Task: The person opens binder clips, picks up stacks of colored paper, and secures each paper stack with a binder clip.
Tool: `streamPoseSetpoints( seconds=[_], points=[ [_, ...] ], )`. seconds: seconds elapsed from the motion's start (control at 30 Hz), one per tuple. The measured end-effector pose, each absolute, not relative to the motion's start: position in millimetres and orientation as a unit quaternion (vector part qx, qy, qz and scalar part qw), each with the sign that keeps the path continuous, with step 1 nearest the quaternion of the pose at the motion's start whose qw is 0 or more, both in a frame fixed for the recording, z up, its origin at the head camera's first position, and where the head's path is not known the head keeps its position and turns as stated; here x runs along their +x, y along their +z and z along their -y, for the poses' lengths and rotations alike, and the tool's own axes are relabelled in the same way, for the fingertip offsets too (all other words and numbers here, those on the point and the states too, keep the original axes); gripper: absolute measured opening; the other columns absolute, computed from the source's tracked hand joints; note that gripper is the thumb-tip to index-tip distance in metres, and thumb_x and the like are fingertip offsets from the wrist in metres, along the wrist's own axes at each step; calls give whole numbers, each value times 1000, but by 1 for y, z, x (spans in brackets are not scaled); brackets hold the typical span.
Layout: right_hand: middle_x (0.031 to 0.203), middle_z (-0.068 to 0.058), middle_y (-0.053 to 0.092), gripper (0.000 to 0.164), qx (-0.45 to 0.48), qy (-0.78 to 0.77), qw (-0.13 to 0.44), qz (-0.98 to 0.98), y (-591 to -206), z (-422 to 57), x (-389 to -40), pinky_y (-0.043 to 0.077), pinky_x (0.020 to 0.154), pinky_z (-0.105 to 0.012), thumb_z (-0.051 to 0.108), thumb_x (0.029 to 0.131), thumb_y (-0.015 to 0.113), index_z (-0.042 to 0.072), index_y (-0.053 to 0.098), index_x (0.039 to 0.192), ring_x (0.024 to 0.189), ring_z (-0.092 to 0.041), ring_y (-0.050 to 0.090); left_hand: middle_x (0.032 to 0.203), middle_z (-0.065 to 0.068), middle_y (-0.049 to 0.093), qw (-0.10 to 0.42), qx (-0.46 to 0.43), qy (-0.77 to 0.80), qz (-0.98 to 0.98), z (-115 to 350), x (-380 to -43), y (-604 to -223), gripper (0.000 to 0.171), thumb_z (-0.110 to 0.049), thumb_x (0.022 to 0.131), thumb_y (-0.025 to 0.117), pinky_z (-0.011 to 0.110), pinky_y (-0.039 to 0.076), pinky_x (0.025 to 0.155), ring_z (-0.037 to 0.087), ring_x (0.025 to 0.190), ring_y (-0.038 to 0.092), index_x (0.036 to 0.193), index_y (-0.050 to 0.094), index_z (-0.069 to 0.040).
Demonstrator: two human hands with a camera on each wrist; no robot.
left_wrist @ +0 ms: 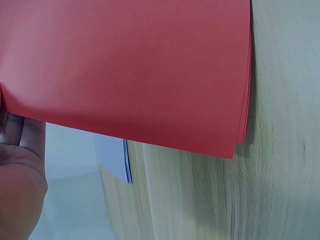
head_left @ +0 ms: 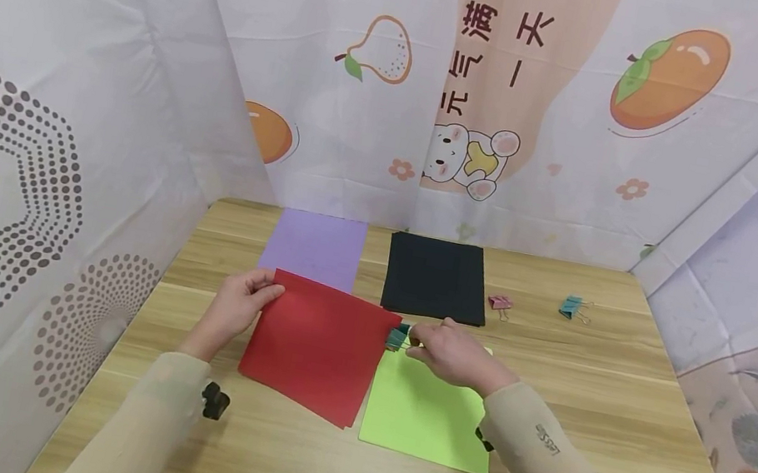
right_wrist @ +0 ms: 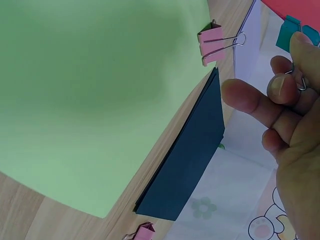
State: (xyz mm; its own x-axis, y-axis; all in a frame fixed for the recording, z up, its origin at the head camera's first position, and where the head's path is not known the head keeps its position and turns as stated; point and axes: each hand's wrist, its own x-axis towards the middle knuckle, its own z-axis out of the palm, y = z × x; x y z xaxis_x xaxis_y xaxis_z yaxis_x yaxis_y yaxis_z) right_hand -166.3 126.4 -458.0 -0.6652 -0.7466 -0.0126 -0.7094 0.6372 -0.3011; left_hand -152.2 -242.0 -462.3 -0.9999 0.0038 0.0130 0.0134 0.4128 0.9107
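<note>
While left fingers (head_left: 265,296) grip red square paper sheets (head_left: 324,349) | right fingers (right_wrist: 285,89) pinch teal metal binder clip (head_left: 395,339) at sheets' upper-right corner | step: seemingly clipping | next: probably seat, release

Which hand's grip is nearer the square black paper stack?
Right. The right hand's grip is just off the near edge of the square black paper stack; the left hand's grip is farther, leftward, at the left edge of the square red paper sheets.
</note>
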Motion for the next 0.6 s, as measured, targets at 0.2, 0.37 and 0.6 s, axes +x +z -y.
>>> streamPoseSetpoints(
  seconds=[0.2, 0.37, 0.6],
  points=[
    [88, 7, 65, 18, -399, -144, 80, -902, -458, -123, -166, 35, 72, -29, 30, 92, 59, 12, 59, 98, 72, -3, 55, 82, 7, 65, 2, -6, -546, 838, 241, -153, -463, 15, -23, 90, 62, 28, 50, 67, 20, 75, 56, 98, 65, -10],
    [91, 7, 65, 19, -394, -148, 89, -903, -460, -120, -166, 37, 75, -31, 32, 93, 56, 14, 58, 97, 77, -5, 57, 81, 7, 64, 4, -8, -543, 840, 240, -154, -464, 13, -22, 90, 62, 27, 49, 65, 20, 73, 55, 97, 64, -10],
    [90, 8, 63, 17, -394, -158, 88, -901, -463, -119, -166, 38, 77, -32, 32, 93, 57, 15, 58, 95, 72, -5, 54, 79, 7, 63, 6, -10, -542, 840, 239, -153, -464, 11, -21, 90, 62, 26, 47, 61, 20, 71, 53, 95, 64, -11]
  ],
)
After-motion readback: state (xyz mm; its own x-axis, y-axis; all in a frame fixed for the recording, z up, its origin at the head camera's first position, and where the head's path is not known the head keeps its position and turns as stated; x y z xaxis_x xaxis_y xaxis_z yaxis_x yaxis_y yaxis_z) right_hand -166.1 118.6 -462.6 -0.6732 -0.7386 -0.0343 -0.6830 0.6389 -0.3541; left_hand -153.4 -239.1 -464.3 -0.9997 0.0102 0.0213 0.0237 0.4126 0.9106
